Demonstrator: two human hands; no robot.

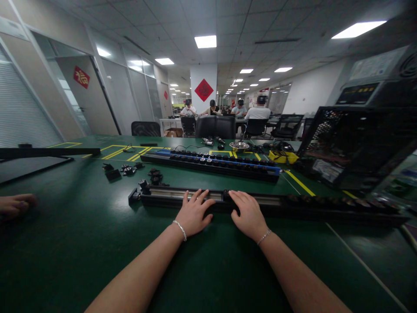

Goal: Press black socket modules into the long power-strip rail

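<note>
A long black rail (159,201) with a pale metallic channel lies across the green table in front of me. My left hand (195,214) rests over its near edge, open, fingers spread on the channel. On the same rail, my right hand (250,213) has its fingers stretched out, their tips at a small black block (226,195) sitting in the channel. The thumb stays apart from the fingers, so no grip around the block shows. Several dark pieces (325,201) sit along the rail's right part. Its left end carries a black end piece (133,196).
Behind lies a second black rail (211,167) with blue strips and dark pieces. Loose black parts (128,169) lie at left, near another person's hand (16,205). A metal bowl (239,146), yellow tray (282,157) and black computer case (342,145) stand farther right.
</note>
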